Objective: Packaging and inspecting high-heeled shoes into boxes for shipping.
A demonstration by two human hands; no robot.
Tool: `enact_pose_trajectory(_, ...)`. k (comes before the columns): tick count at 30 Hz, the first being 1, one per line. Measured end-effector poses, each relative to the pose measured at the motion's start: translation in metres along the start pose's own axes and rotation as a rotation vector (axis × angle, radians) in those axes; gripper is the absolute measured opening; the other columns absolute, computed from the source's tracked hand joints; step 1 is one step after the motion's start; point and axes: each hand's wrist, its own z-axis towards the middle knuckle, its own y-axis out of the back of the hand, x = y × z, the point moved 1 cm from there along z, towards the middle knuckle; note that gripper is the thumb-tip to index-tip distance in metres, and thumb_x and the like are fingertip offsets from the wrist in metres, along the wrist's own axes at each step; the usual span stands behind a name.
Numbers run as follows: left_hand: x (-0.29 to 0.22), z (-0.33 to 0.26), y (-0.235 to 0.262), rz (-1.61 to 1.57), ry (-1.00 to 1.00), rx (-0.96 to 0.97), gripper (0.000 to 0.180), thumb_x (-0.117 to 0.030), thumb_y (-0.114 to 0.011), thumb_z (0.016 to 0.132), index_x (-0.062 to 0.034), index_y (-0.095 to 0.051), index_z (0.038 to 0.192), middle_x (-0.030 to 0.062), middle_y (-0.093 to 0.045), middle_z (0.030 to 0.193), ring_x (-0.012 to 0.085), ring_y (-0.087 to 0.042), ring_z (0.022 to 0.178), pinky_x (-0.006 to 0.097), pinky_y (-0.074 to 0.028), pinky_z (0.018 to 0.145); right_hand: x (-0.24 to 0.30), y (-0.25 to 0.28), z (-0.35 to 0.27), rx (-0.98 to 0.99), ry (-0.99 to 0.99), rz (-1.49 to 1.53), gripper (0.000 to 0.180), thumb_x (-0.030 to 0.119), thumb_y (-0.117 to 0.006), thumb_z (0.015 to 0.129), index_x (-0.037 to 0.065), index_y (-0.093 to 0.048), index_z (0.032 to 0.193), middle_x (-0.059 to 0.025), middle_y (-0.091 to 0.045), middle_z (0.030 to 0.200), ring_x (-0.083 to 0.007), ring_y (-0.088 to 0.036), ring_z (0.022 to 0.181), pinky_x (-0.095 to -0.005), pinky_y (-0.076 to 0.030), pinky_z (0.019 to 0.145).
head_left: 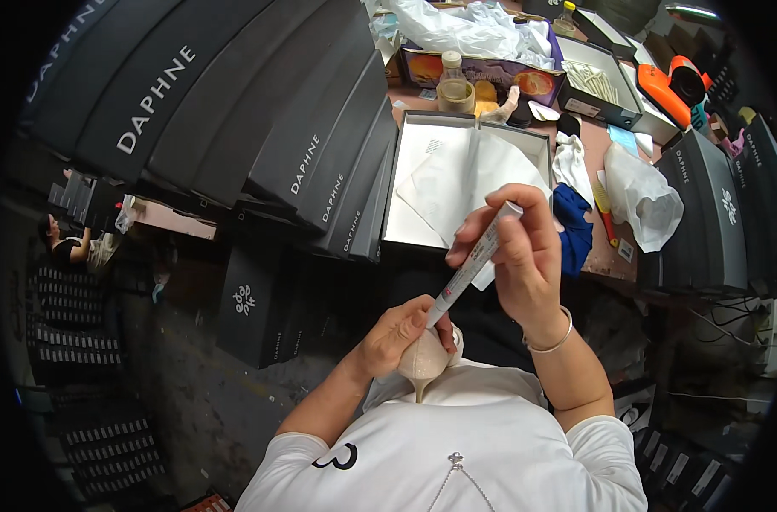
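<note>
Close to my chest, my left hand [392, 339] is closed around a pale beige high-heeled shoe [423, 358], its thin heel pointing down toward me. My right hand [529, 264] grips a white marker pen [467, 275] with small print along its barrel. The pen slants down to the left, and its lower end reaches the shoe beside my left thumb. My fingers hide the exact point of contact and much of the shoe. Just beyond my hands lies an open shoebox [412, 207] with white tissue paper [482, 171] inside.
Stacked black shoeboxes [260, 128] fill the left, and more black boxes [704, 213] stand at right. On the table are a capped bottle [453, 81], a blue cloth [573, 229], a crumpled plastic bag [643, 198], a brush [604, 209] and an orange tool [664, 96]. Another person [69, 246] is far left.
</note>
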Motion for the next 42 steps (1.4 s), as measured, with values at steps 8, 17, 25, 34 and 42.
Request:
enact_pose_trajectory(8,0.002,0.011,-0.021,-0.074,0.039,0.099,0.034,-0.032,-0.041,0.104,-0.0001,-0.052,0.108,0.009,-0.06,0.093,0.0164,-0.06,0.087,0.03,-0.049,0.08,-0.003,-0.015,-0.008,-0.098,-0.283,0.394,0.02,0.026,-0.048,0.101,0.007,-0.052,0.105,0.0031,-0.035,0.062,-0.0057,-0.031,0.047,-0.0222,-0.031,0.043)
enact_pose_trajectory(17,0.007,0.008,-0.014,0.173,0.083,-0.054,0.038,-0.035,-0.038,0.104,-0.0017,-0.049,0.089,0.0127,-0.062,0.078,0.0198,-0.064,0.078,0.032,-0.052,0.074,0.043,0.159,0.06,-0.37,0.288,0.434,0.023,0.023,-0.042,0.103,0.004,-0.049,0.092,0.0016,-0.034,0.063,-0.0072,-0.031,0.049,-0.0223,-0.028,0.047)
enact_pose_trajectory(25,0.021,0.016,0.015,-0.092,-0.043,-0.325,0.039,-0.037,-0.032,0.105,-0.0044,-0.047,0.088,0.0146,-0.061,0.079,0.0213,-0.065,0.074,0.034,-0.055,0.07,0.006,0.08,0.037,-0.674,-0.147,0.884,0.061,0.046,-0.028,0.102,-0.003,-0.062,0.103,-0.0118,-0.065,0.085,-0.0163,-0.058,0.059,-0.0337,-0.052,0.056)
enact_pose_trajectory(34,0.019,0.014,0.019,-0.094,-0.038,-0.396,0.038,-0.036,-0.033,0.105,-0.0038,-0.046,0.09,0.0141,-0.061,0.08,0.0206,-0.065,0.076,0.033,-0.055,0.073,-0.025,0.047,-0.069,-0.181,-0.346,0.051,0.092,0.078,-0.04,0.081,-0.01,-0.063,0.094,-0.008,-0.054,0.067,-0.0166,-0.055,0.049,-0.027,-0.044,0.043)
enact_pose_trajectory(42,0.018,0.014,0.012,-0.042,0.004,-0.376,0.036,-0.033,-0.034,0.105,-0.0035,-0.047,0.09,0.0129,-0.062,0.081,0.0183,-0.064,0.078,0.032,-0.054,0.075,-0.01,0.021,-0.071,0.07,-0.127,-0.27,0.029,0.001,-0.076,0.076,0.0,-0.055,0.095,-0.0113,-0.056,0.08,-0.0239,-0.064,0.072,-0.0365,-0.058,0.07)
